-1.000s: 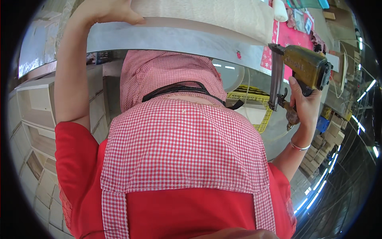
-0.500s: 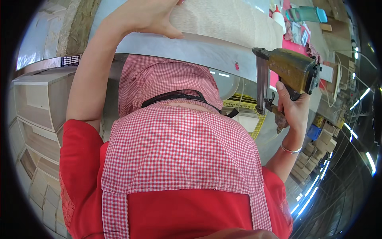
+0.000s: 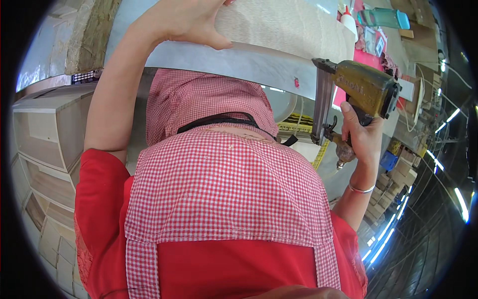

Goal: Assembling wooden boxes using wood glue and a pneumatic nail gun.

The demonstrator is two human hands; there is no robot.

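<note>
A pale wood panel (image 3: 284,30) lies along the far side of a white tabletop (image 3: 224,57). My left hand (image 3: 196,25) rests at the panel's left end, its thumb stretched along the near edge and apart from the forefinger; the other fingers are partly cut off by the top of the view. In my right hand (image 3: 361,124) is a yellow-brown and black air nail gun (image 3: 361,82), gripped by its handle. Its nose (image 3: 324,65) points left, over the table near the panel's right end. A long magazine (image 3: 322,99) hangs below the nose.
Beyond the panel's right end are a white glue bottle with a red cap (image 3: 348,22) and a teal bottle (image 3: 383,18). Open wooden cabinets (image 3: 42,129) stand at the left. A yellow crate (image 3: 298,123) is below the table, and stacked cartons (image 3: 401,177) stand at the right.
The nail gun and my right hand have shifted slightly left and toward me, and the gun's lower end has dropped a little. My left hand stays at the panel.
</note>
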